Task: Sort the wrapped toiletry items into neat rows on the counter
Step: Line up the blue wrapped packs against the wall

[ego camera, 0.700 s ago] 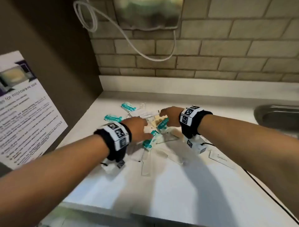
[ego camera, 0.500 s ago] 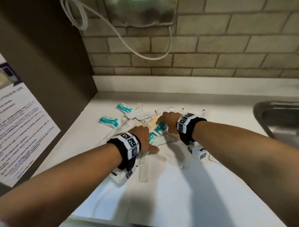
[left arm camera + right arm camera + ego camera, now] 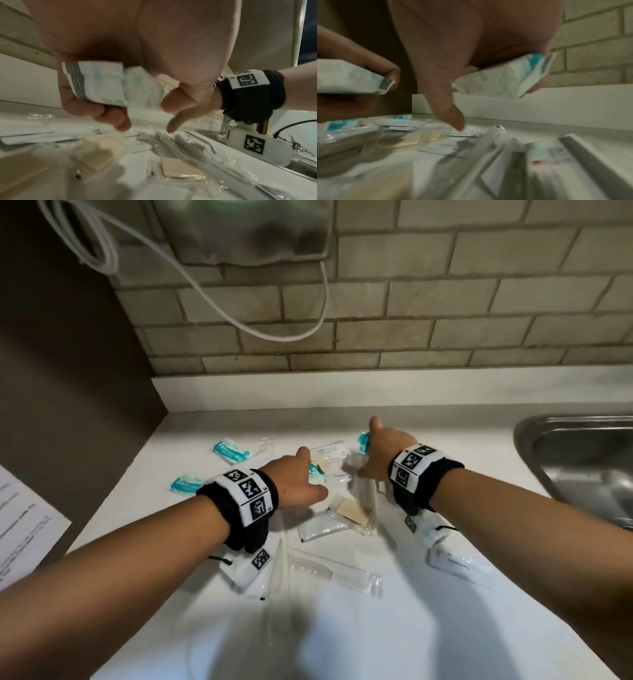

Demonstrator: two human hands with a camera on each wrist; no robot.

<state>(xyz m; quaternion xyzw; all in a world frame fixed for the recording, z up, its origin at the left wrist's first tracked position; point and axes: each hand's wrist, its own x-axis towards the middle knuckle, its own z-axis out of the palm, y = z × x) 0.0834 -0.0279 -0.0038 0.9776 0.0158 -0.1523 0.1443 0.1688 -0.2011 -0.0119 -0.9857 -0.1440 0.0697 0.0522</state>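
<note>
Wrapped toiletries lie scattered on the white counter (image 3: 445, 645). My left hand (image 3: 297, 481) hovers over the pile, its fingers and thumb curled round a teal-and-white packet (image 3: 109, 88). To its right and farther back, my right hand (image 3: 378, 451) grips a second teal-and-white packet (image 3: 505, 78), thumb pointing down. Two more teal packets (image 3: 231, 451) (image 3: 186, 486) lie at the left. A shampoo sachet (image 3: 329, 451), wrapped soap (image 3: 352, 510), a white sachet (image 3: 322, 529), a wrapped comb (image 3: 329, 571) and a toothbrush packet (image 3: 452, 566) lie around the hands.
A steel sink (image 3: 575, 460) is set into the counter at the right. A brown side panel (image 3: 68, 405) with a paper notice (image 3: 20, 525) closes off the left. A white cable (image 3: 205, 292) hangs on the brick wall behind.
Both hands have risen off the pile, each with a teal packet. The right hand has moved toward the back wall. The head view has tilted and closed in.
</note>
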